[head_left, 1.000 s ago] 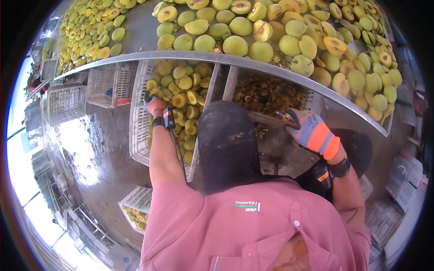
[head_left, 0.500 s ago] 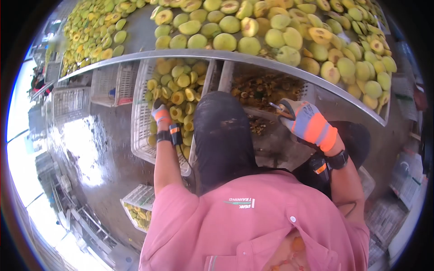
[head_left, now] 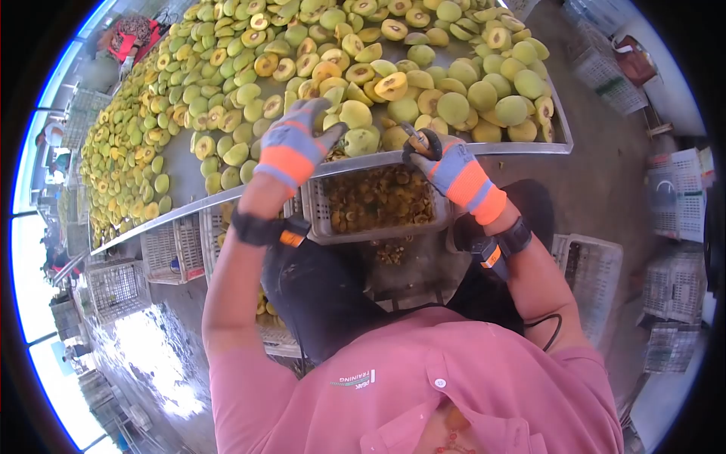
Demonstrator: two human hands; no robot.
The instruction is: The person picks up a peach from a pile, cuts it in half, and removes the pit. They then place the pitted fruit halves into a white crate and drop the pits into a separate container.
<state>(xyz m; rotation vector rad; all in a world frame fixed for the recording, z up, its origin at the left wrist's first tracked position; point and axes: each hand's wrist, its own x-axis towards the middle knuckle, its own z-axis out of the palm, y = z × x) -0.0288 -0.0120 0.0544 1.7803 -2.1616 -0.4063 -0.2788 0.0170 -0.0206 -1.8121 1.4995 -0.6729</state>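
My left hand (head_left: 291, 144), in a grey and orange glove, reaches over the near edge of the metal table (head_left: 257, 185). Its fingers are apart, beside greenish-yellow peaches (head_left: 355, 115), many of them cut in half with the stone showing. Nothing shows in its grasp. My right hand (head_left: 448, 163), gloved alike, is closed around a small pitting tool (head_left: 416, 139) with a brownish handle and a metal tip; its exact shape is partly hidden by the fingers. It is held just in front of the table edge.
Below the edge, between my knees, stands a crate (head_left: 378, 236) of brown stones and scraps. A crate of hollowed halves (head_left: 266, 309) is mostly hidden by my left arm. Other crates (head_left: 172, 250) stand left. A person in red (head_left: 136, 38) is at the far left.
My left hand has left the crate of hollowed halves, opened, and come up to the fruit on the table. My right hand, still holding the tool, has moved nearer it. The view has shifted.
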